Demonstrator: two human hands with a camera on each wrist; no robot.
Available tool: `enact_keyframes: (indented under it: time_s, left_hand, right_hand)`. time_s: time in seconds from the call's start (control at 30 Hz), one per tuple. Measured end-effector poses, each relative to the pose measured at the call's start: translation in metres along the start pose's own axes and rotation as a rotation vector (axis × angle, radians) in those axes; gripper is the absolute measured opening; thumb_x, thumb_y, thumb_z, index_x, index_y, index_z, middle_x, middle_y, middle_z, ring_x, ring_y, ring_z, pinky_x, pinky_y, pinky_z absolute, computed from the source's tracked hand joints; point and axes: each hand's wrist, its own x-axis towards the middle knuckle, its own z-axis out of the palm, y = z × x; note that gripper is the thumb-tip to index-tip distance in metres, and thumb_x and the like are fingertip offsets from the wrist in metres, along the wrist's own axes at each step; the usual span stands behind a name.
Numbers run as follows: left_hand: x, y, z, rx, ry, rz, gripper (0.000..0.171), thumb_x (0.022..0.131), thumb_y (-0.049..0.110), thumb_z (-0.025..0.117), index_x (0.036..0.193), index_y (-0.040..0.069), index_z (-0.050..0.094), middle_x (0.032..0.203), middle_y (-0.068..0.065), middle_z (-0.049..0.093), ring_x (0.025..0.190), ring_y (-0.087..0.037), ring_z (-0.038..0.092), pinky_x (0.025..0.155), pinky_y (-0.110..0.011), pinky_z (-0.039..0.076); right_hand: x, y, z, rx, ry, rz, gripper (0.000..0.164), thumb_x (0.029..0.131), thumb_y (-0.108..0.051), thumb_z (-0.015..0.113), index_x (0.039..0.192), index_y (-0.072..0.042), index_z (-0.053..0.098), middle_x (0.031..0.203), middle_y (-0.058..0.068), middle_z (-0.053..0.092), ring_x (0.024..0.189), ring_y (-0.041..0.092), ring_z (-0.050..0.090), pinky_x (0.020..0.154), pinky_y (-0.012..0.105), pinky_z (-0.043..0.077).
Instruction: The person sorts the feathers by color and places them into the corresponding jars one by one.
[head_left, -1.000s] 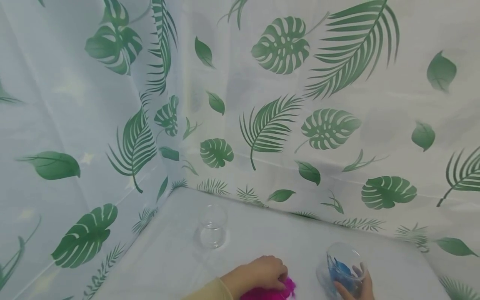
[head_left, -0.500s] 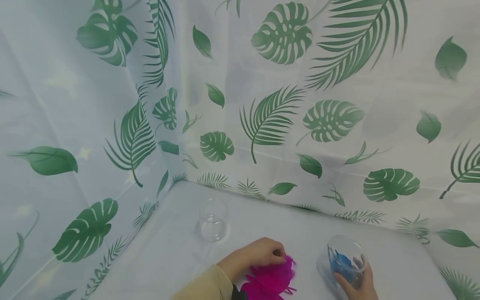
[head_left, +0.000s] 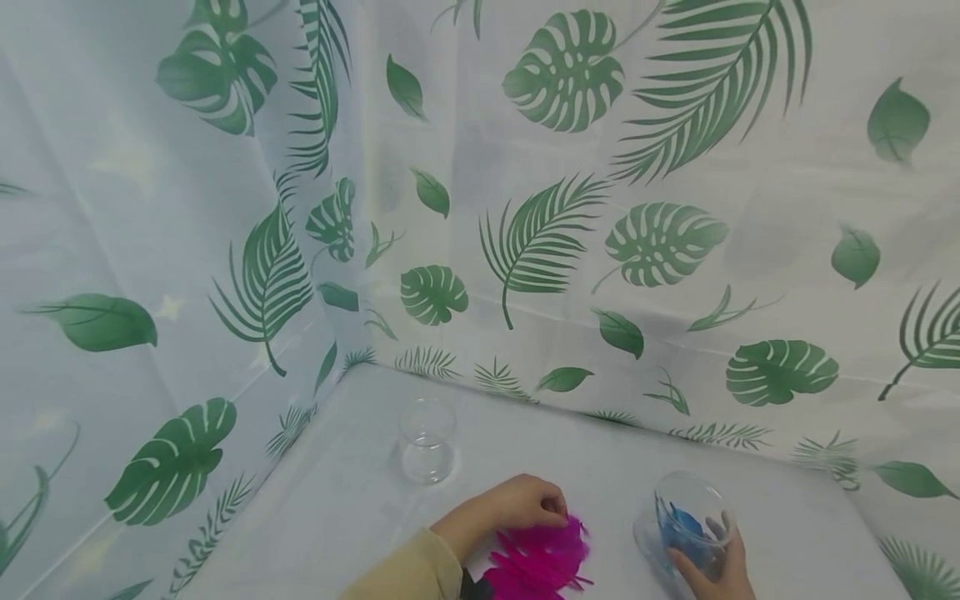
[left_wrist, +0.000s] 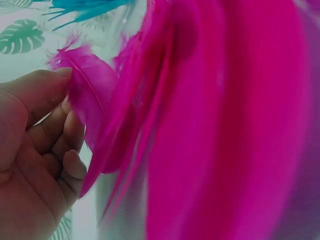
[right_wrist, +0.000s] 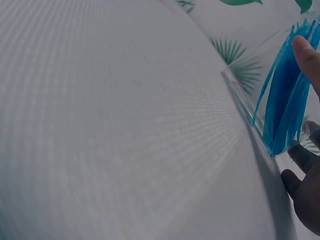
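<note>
My left hand (head_left: pixel 517 503) pinches a magenta feather between thumb and fingers at the edge of a bunch of magenta feathers (head_left: pixel 543 557). In the left wrist view, that feather (left_wrist: pixel 92 82) stands at the fingertips, while larger blurred magenta feathers fill the right side. My right hand (head_left: pixel 716 569) grips a clear cup (head_left: pixel 701 493) with blue feathers (head_left: pixel 681 537) inside. Through its clear wall, the blue feathers (right_wrist: pixel 286 97) show between thumb and fingers in the right wrist view. Part of the right hand is cut off by the frame edge.
A second clear cup (head_left: pixel 426 454) stands upright at the back left of the white table (head_left: pixel 337 508). Leaf-printed white curtains (head_left: pixel 555 250) rise along the table's left and back edges. A dark wrist strap (head_left: pixel 474 586) lies beside the magenta feathers.
The head view tilted down, so everything shifted up and more of the magenta feathers shows. The left hand lifted slightly, still at the feathers; the right hand keeps its hold on the cup.
</note>
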Motion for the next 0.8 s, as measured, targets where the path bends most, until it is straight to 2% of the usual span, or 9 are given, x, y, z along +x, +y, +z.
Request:
enact_keyframes:
  time_s: [0.13, 0.23, 0.3, 0.43, 0.53, 0.7, 0.8]
  left_hand:
    - [-0.003, -0.004, -0.002, 0.024, 0.035, 0.012, 0.013, 0.092, 0.038, 0.068, 0.099, 0.028, 0.073, 0.085, 0.022, 0.067, 0.079, 0.010, 0.056, 0.075, -0.012, 0.048]
    - [-0.008, -0.004, -0.013, 0.030, 0.087, 0.026, 0.016, 0.092, 0.037, 0.068, 0.104, 0.028, 0.073, 0.090, 0.021, 0.068, 0.082, 0.009, 0.056, 0.075, -0.013, 0.048]
    - [-0.012, -0.004, -0.024, -0.006, 0.120, 0.027, 0.017, 0.093, 0.036, 0.067, 0.107, 0.027, 0.072, 0.094, 0.021, 0.068, 0.084, 0.009, 0.057, 0.076, -0.014, 0.048]
    - [-0.019, -0.008, -0.042, -0.070, 0.205, -0.006, 0.019, 0.094, 0.038, 0.066, 0.108, 0.028, 0.072, 0.097, 0.019, 0.068, 0.086, 0.007, 0.056, 0.075, -0.015, 0.048]
    - [-0.025, -0.010, -0.052, -0.083, 0.267, -0.042, 0.019, 0.094, 0.039, 0.065, 0.107, 0.028, 0.072, 0.098, 0.018, 0.067, 0.087, 0.005, 0.056, 0.073, -0.016, 0.048]
    - [-0.037, -0.015, -0.059, -0.071, 0.341, -0.092, 0.018, 0.096, 0.039, 0.063, 0.107, 0.028, 0.072, 0.104, 0.015, 0.068, 0.096, -0.005, 0.061, 0.080, -0.022, 0.051]
    - [-0.046, -0.016, -0.060, -0.065, 0.368, -0.084, 0.018, 0.096, 0.038, 0.061, 0.108, 0.028, 0.071, 0.108, 0.013, 0.068, 0.102, -0.010, 0.063, 0.085, -0.025, 0.052]
  right_hand:
    - [0.000, 0.000, 0.001, -0.003, 0.003, -0.011, 0.143, 0.072, -0.067, 0.076, 0.151, -0.015, -0.030, 0.163, 0.027, -0.008, 0.144, 0.056, 0.010, 0.110, 0.072, 0.022]
    - [0.001, 0.000, 0.001, -0.008, -0.001, -0.014, 0.143, 0.072, -0.068, 0.075, 0.151, -0.015, -0.031, 0.162, 0.027, -0.008, 0.144, 0.056, 0.010, 0.110, 0.072, 0.022]
    - [0.001, -0.001, 0.001, -0.009, -0.006, -0.018, 0.143, 0.071, -0.069, 0.074, 0.151, -0.015, -0.031, 0.162, 0.027, -0.009, 0.144, 0.057, 0.010, 0.110, 0.072, 0.022]
    - [0.000, -0.001, 0.000, -0.005, -0.007, -0.016, 0.144, 0.071, -0.070, 0.075, 0.151, -0.015, -0.031, 0.162, 0.026, -0.010, 0.144, 0.057, 0.010, 0.110, 0.072, 0.023]
    - [-0.001, -0.001, 0.000, 0.000, -0.001, -0.012, 0.143, 0.071, -0.068, 0.075, 0.151, -0.015, -0.031, 0.162, 0.027, -0.010, 0.143, 0.058, 0.010, 0.110, 0.072, 0.023]
    - [-0.001, 0.001, 0.002, 0.003, 0.001, -0.011, 0.142, 0.073, -0.067, 0.075, 0.150, -0.015, -0.032, 0.162, 0.027, -0.010, 0.143, 0.058, 0.010, 0.110, 0.072, 0.023]
    - [-0.001, 0.002, 0.002, 0.005, -0.017, -0.008, 0.143, 0.073, -0.068, 0.074, 0.149, -0.016, -0.034, 0.162, 0.027, -0.013, 0.143, 0.059, 0.009, 0.110, 0.072, 0.022]
